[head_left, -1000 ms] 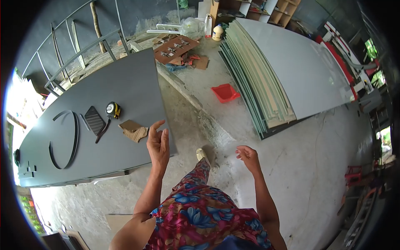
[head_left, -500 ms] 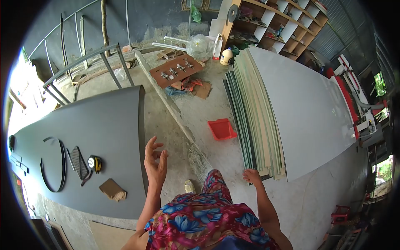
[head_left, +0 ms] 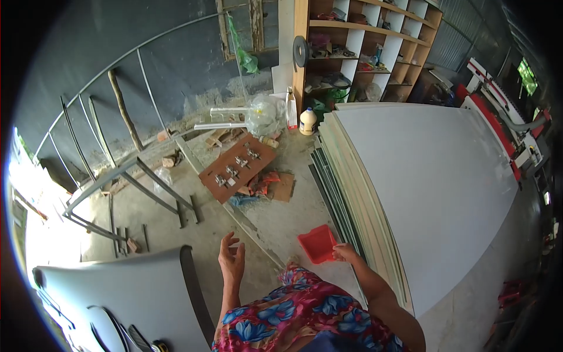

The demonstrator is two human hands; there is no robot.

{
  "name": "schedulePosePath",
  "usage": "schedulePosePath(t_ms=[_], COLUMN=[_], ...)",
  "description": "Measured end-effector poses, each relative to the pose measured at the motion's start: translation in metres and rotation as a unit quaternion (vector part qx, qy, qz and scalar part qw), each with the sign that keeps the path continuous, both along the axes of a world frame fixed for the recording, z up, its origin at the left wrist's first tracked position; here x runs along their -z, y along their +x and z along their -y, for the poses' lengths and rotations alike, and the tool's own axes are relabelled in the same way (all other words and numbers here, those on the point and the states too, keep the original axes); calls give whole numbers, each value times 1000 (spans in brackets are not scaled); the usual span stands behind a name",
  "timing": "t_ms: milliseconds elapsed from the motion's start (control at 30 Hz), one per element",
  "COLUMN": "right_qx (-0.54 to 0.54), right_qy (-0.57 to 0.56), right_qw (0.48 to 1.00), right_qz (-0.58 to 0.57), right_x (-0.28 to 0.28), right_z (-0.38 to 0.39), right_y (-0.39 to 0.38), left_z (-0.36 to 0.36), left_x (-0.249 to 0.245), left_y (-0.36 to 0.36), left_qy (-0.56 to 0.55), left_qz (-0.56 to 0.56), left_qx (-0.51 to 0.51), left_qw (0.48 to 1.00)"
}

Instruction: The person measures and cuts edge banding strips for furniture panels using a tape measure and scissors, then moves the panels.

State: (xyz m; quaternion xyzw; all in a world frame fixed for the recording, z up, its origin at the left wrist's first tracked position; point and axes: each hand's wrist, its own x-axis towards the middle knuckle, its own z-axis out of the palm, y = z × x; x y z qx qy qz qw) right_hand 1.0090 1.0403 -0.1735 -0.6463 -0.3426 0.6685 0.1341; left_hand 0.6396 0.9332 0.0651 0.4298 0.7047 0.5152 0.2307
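My left hand (head_left: 231, 258) hangs over the concrete floor with nothing in it, its fingers loosely bent and the thumb apart. My right hand (head_left: 347, 253) is beside the stack of boards (head_left: 366, 199), its fingers loosely curled and no held thing visible. In the view it overlaps the corner of a red plastic bin (head_left: 316, 244), which looks to be on the floor below; I cannot see any grip on it. Further forward, a brown board (head_left: 237, 166) bears several metal fittings (head_left: 241, 161), with cardboard and scraps (head_left: 275, 186) beside it.
A large white sheet (head_left: 428, 182) tops the stack on my right. At lower left is a grey-topped table (head_left: 146, 281), with a metal frame (head_left: 135, 176) beyond it. Ahead stand shelves (head_left: 358, 26), a cream-coloured jug (head_left: 308, 121) and a red-and-white machine (head_left: 498, 117).
The view has tilted up and moved forward, so the grey table drops lower in view. My right hand has shifted forward, and in view now overlaps the red bin. My left hand remains raised.
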Motion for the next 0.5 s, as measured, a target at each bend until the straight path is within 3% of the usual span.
schedulePosePath(t_ms=[167,233,433,500], right_qx=[-32,-24,-115,-100], right_qy=[65,93,85,90], right_qw=[997,995,989,991], right_qz=[14,9,-33,-10], right_x=[-51,-79,-98,-101], right_z=[-123,-152,-227,-252], right_y=[-49,-74,-117,-121], left_z=[-94,-109,-120,-134], left_x=[-5,20,119,138], left_y=[-40,-65,-131,-150], left_qy=[-14,-44,-202,-260], left_qz=[-49,-52,-59,-34], left_qx=[-37,-68,-128,-117], left_qw=[998,995,969,958])
